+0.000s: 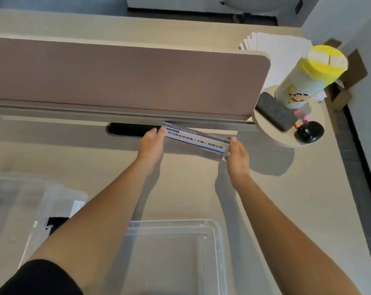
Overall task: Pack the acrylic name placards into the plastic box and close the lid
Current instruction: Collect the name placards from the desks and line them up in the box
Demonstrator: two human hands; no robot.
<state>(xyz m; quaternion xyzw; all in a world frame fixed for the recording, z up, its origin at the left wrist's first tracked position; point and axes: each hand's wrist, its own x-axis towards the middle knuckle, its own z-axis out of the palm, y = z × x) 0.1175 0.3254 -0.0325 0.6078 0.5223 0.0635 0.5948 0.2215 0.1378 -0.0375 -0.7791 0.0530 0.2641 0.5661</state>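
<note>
An acrylic name placard point(196, 139) with a blue border and dark printed text is at the far side of the desk, just in front of the partition. My left hand point(151, 143) holds its left end and my right hand point(237, 155) holds its right end, fingers curled round the edges. A clear plastic box point(212, 228) stands open near the front edge of the desk, below my arms, and looks to hold nothing. A clear lid point(14, 201) lies at the left, partly under my left forearm.
A brown desk partition point(125, 75) runs across the back. At the right a round shelf point(286, 141) carries a yellow-capped canister point(308, 77), a dark eraser block point(276, 111) and a black round object point(309, 132). White papers point(276, 45) lie behind.
</note>
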